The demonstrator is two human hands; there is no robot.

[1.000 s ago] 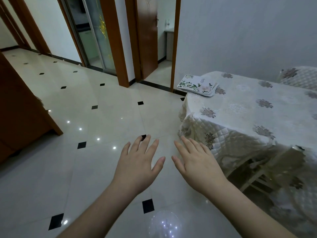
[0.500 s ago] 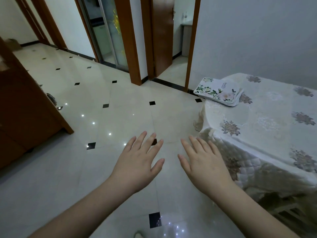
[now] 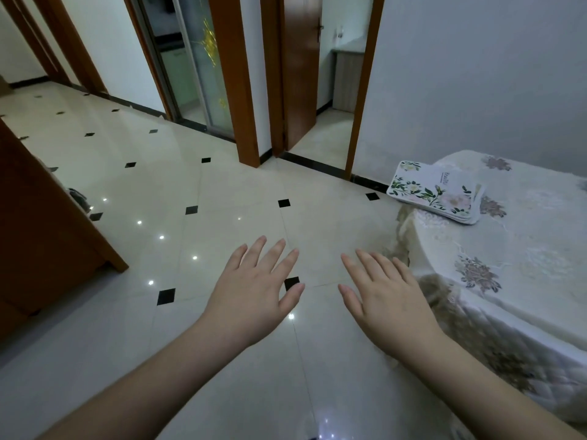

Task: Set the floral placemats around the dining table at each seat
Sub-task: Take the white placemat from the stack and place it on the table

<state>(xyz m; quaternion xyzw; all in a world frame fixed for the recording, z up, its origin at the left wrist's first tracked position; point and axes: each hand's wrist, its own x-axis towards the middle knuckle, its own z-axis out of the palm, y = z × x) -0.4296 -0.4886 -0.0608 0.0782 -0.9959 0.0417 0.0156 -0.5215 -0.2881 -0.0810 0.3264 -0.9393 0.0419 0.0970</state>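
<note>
At your far left stands a dark brown wooden cabinet, its corner jutting onto the glossy cream floor tiles set with small black diamond insets and dotted with light reflections. Beyond it, along the back wall, you see a sliding glass door in a brown frame, then a brown wooden door standing open on a side room.

Your left hand hovers palm down over the tiles, fingers straight and spread wide, holding nothing. Your right hand hovers just beside it in the same way, fingers splayed and empty, its outer edge near the hanging hem of the tablecloth. Nothing lies between your two hands and the table.

To the right, the dining table wears a white quilted cloth with brownish flower motifs, draped down over its side. One stack of white rectangular floral placemats with green leaves and pale pink blooms sits at the table's far left corner, slightly fanned; you cannot count the mats in it from here. It lies well apart from both hands.
</note>
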